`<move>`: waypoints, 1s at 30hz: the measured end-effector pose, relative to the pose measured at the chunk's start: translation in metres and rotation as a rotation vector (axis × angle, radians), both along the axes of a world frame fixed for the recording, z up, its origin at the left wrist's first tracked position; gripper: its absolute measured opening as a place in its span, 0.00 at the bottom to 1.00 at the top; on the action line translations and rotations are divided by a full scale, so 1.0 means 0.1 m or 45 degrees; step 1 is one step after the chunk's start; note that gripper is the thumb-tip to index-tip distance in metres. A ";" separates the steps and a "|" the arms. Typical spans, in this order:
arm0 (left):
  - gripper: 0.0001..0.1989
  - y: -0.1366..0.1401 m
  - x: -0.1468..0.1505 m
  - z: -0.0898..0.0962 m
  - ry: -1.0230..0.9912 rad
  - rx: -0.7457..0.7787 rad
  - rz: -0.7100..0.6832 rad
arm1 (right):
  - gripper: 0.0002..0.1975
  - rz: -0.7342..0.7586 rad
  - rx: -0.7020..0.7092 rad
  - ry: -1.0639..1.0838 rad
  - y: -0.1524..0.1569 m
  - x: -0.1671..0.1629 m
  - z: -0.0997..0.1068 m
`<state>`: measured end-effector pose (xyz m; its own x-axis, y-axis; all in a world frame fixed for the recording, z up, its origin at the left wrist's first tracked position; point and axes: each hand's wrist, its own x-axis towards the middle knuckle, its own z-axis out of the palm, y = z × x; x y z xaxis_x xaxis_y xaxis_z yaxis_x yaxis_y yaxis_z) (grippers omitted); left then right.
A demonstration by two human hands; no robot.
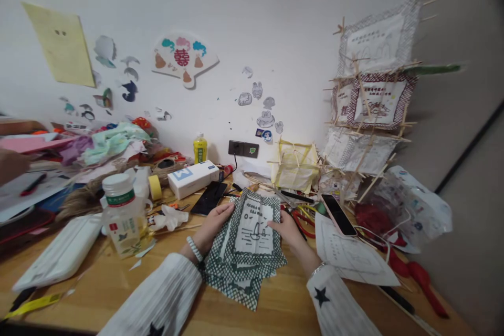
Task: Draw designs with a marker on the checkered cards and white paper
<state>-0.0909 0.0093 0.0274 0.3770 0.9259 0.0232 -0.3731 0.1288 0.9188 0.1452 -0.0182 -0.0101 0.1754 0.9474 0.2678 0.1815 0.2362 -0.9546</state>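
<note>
Your left hand [216,222] and right hand [290,229] pinch the green-bordered drawing [255,228], already inked; the sheets [244,290] beneath lie fanned, seemingly still unmounted.

Two hands [252,221] holding green-bordered paper sheets [255,228], cluttered wooden desk [287,307], fan-shaped cutout [185,59] on wall [252,5]

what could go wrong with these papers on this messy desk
The green-bordered papers look thin, so the left hand and right hand might crease or tear them.
The bottle stands near the left sleeve; a sideways swing could knock it over.
</note>
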 end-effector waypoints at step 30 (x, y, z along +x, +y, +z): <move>0.24 0.02 -0.09 -0.06 0.176 -0.037 0.017 | 0.25 -0.235 0.275 0.241 -0.13 0.81 0.53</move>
